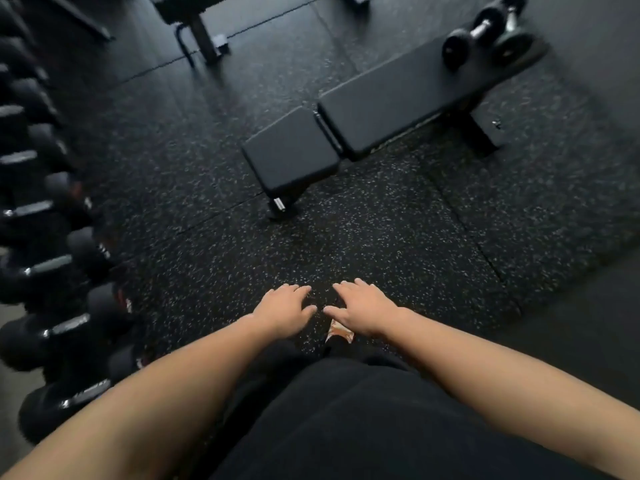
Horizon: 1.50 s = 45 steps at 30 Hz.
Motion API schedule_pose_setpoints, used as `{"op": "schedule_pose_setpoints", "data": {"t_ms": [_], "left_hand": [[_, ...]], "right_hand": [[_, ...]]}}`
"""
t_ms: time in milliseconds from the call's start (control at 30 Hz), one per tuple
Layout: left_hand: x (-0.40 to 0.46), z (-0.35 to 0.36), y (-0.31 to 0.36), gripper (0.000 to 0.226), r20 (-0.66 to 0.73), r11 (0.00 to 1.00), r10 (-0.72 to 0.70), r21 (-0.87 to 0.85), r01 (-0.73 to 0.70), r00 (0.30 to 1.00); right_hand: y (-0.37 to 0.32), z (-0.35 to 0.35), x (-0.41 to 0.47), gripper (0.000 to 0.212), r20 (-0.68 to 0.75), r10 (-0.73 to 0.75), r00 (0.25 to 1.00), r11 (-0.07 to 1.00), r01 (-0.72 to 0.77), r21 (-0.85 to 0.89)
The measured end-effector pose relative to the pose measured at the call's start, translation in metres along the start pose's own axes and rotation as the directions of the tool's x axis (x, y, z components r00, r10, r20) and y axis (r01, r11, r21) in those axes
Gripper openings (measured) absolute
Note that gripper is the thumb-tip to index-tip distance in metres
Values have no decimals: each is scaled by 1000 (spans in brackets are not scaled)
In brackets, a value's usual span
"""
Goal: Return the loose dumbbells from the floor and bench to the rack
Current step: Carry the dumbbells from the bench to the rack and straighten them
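covering most of the view, speckled rubber floor (398, 244). rack (52, 271) of dumbbells runs down the left edge, blurred. black padded worktop (391, 98) angled across upper middle, second bench (183, 8) at the top edge. two loose dumbbells (491, 32) lie side by side, touching, on the worktop's far right end. left hand (282, 311) and right hand (363, 308) hang near each other, palms down, fingers loosely spread, holding nothing, well apart from the dumbbells.

Two dumbbells (485, 32) on bench (398, 102); bench on speckled floor (381, 237)
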<state>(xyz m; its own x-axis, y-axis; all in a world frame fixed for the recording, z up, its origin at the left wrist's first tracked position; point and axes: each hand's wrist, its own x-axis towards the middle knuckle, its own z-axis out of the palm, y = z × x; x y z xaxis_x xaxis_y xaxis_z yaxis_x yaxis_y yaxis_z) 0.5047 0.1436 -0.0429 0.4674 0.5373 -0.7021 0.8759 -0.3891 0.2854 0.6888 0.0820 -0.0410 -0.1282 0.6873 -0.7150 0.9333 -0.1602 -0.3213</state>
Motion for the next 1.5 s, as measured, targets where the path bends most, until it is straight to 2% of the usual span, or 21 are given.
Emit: {"op": "schedule_pose_setpoints", "data": {"t_ms": [300, 633, 867, 1000, 1167, 1367, 1500], "left_hand": [[96, -79, 71, 62, 69, 991, 129, 30, -131, 989], [215, -179, 89, 61, 167, 961, 241, 95, -259, 956], [286, -243, 109, 61, 192, 948, 249, 152, -279, 949], [321, -266, 135, 62, 191, 945, 257, 156, -288, 947], [372, -290, 183, 62, 187, 942, 267, 156, -297, 945], [425, -322, 249, 59, 160, 959, 204, 166, -229, 966], [453, -344, 284, 56, 146, 968, 165, 167, -188, 975]], "right_hand": [[78, -69, 16, 74, -65, 225, 972, 942, -200, 271], [125, -161, 73, 72, -43, 366, 930, 880, -331, 340], [165, -219, 98, 72, -53, 444, 894, 821, -383, 423], [197, -243, 111, 69, -80, 460, 884, 802, -375, 465], [256, -276, 130, 76, -79, 453, 888, 802, -367, 472], [349, -330, 145, 61, -97, 405, 909, 839, -328, 434], [400, -367, 148, 74, -78, 382, 921, 847, -316, 427]]}}
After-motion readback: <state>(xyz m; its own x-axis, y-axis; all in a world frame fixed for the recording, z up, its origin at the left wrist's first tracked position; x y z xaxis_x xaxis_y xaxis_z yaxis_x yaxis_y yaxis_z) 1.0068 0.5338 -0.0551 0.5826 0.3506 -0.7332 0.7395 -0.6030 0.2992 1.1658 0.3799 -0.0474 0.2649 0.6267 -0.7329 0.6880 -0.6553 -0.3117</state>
